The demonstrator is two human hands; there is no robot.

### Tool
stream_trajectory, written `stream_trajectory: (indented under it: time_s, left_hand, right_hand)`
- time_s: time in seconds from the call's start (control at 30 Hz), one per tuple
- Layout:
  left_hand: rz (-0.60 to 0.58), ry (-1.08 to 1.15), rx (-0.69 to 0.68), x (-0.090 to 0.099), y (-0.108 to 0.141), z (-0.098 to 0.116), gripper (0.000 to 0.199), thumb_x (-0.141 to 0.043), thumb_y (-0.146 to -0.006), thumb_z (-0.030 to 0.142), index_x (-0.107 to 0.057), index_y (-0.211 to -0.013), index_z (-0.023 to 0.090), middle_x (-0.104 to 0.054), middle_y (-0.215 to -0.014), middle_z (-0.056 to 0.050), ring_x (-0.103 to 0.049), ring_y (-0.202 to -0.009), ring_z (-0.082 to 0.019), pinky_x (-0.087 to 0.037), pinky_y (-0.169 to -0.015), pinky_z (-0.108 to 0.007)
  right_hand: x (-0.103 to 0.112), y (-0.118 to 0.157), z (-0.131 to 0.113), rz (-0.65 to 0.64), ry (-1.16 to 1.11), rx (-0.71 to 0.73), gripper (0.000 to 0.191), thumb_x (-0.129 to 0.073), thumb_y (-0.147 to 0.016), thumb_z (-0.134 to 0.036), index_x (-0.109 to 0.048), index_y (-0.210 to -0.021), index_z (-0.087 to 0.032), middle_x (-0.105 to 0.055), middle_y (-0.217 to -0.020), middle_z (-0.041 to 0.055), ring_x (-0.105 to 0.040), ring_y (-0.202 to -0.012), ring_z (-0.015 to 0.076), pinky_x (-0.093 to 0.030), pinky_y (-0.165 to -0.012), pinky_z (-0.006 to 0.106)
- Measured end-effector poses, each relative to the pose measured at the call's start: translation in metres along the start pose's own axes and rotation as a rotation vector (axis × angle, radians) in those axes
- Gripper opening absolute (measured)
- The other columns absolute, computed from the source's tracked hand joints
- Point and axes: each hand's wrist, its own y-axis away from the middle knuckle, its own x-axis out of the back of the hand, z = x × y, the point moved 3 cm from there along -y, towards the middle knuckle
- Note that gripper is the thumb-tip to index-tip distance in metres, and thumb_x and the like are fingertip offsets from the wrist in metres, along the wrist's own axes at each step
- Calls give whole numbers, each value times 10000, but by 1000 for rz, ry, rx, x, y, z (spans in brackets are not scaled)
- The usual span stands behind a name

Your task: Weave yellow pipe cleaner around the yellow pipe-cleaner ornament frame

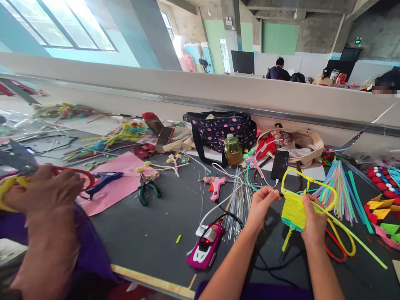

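A yellow pipe-cleaner piece [293,210] with a turquoise lower edge, a hanging stem and a loop frame on top is held up at the right. My right hand [314,221] grips it from its right side, a long yellow-green strip sticking out past the fingers. Just left of the piece, my left hand [262,204] is pinched near the frame's left end; what its fingertips hold, if anything, is too small to make out. Scissors with red and yellow handles [339,246] lie beside and partly behind my right hand.
Another person's hand [50,187] holds red-handled scissors at the left. Around lie a pink glue gun [215,186], green-handled pliers [148,191], a magenta car-shaped device [206,250], wires [240,204], cables, a phone [280,164], bags and pastel strips [339,187].
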Motion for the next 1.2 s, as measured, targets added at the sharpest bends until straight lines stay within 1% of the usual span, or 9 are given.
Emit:
stream_trajectory:
  time_s: [0.1, 0.23, 0.4, 0.53, 0.67, 0.8, 0.87, 1.1, 1.2]
  left_hand:
    - [-25, 104, 82, -2, 0, 0, 342, -662, -732, 487, -662, -748, 145, -643, -749, -51, -600, -687, -151, -459, -705, -267]
    - [-109, 113, 79, -5, 2, 1, 349, -669, -744, 469, -706, -847, 138, -674, -795, -78, -602, -726, -155, -458, -722, -259]
    - [-82, 38, 32, -4, 2, -2, 309, -742, -676, 447, -694, -716, 144, -647, -683, -42, -563, -642, -134, -445, -664, -247]
    - [-34, 49, 23, -3, 0, -4, 311, -750, -665, 443, -668, -660, 143, -621, -624, -25, -539, -591, -117, -432, -628, -236]
    - [61, 143, 65, 1, -1, -7, 304, -765, -646, 429, -661, -674, 145, -614, -621, -14, -527, -567, -99, -419, -596, -220]
    - [142, 166, 44, 5, -2, -6, 315, -778, -617, 433, -660, -671, 146, -613, -609, -12, -519, -550, -96, -418, -581, -221]
    - [154, 168, 38, 5, -2, -6, 312, -779, -612, 429, -664, -671, 145, -624, -621, -17, -526, -557, -98, -424, -588, -226]
    - [204, 228, 40, 2, -2, -9, 248, -769, -630, 368, -658, -664, 149, -593, -586, 20, -498, -527, -66, -392, -571, -197]
    - [171, 321, 66, -1, -1, -8, 234, -768, -648, 351, -656, -711, 156, -629, -663, 14, -532, -568, -68, -399, -574, -187]
  right_hand:
    - [0, -6, 4, -26, -69, -78, 339, -772, -617, -443, -643, -760, -165, -648, -667, 15, -623, -622, 197, -497, -565, 297]
    - [-2, -7, 4, -116, -42, -96, 317, -767, -615, -448, -641, -719, -176, -656, -646, 6, -623, -593, 195, -479, -542, 287]
    - [-4, -7, 4, -175, 21, -90, 325, -764, -615, -465, -649, -716, -178, -650, -618, 4, -595, -554, 183, -439, -500, 269]
    - [-6, -7, 6, -206, -11, -127, 353, -758, -620, -477, -633, -768, -182, -653, -648, 4, -604, -568, 189, -440, -498, 271]
    - [-8, -9, 8, -167, -126, -104, 376, -758, -631, -455, -587, -840, -193, -625, -667, -24, -595, -573, 157, -449, -510, 254]
    - [-3, -17, 10, -93, -150, -32, 365, -752, -640, -447, -556, -800, -184, -537, -594, -57, -500, -473, 101, -394, -430, 214]
    - [0, -20, 12, -91, -125, -15, 357, -746, -648, -459, -558, -765, -179, -513, -568, -62, -461, -445, 89, -366, -399, 207]
    - [2, -22, 14, -55, -125, 53, 365, -771, -631, -459, -572, -731, -169, -521, -539, -63, -464, -445, 88, -371, -401, 207]
    - [-1, -19, 13, -69, -122, 72, 369, -763, -646, -469, -578, -740, -164, -525, -531, -62, -457, -427, 80, -375, -401, 206]
